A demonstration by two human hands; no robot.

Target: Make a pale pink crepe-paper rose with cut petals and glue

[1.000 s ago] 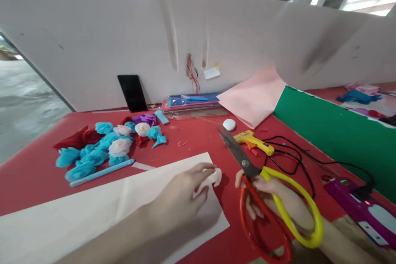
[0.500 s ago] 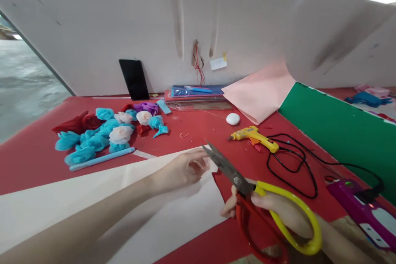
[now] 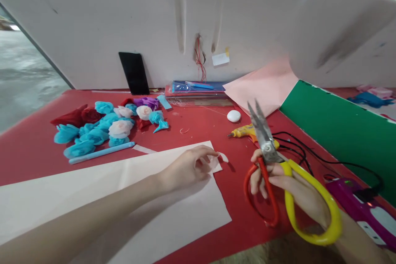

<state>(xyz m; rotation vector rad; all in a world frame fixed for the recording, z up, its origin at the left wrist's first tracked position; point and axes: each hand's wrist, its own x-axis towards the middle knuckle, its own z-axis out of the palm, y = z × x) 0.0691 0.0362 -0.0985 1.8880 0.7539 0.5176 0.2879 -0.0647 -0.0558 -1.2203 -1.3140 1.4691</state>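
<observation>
Two hands are seen over the red table [image 3: 37,152]. A big pair of scissors [image 3: 278,181] is gripped by the right hand [image 3: 293,189], fingers curled through the red and yellow loops, blades nearly closed and pointed up and away, lifted clear of the paper. The white sheet [image 3: 93,198] is pressed flat near its far right corner by the left hand [image 3: 188,167], fingertips bent down onto the edge, nothing pinched that can be made out. A small white cut scrap [image 3: 223,156] is lying just beside those fingertips on the red surface. Behind the scissor blades a yellow glue gun [image 3: 241,131] is laid beside a black cable [image 3: 297,148], with a white oval piece [image 3: 234,116] just beyond. Paper flowers [image 3: 99,132], mostly blue, are heaped far left, well apart from both hands
</observation>
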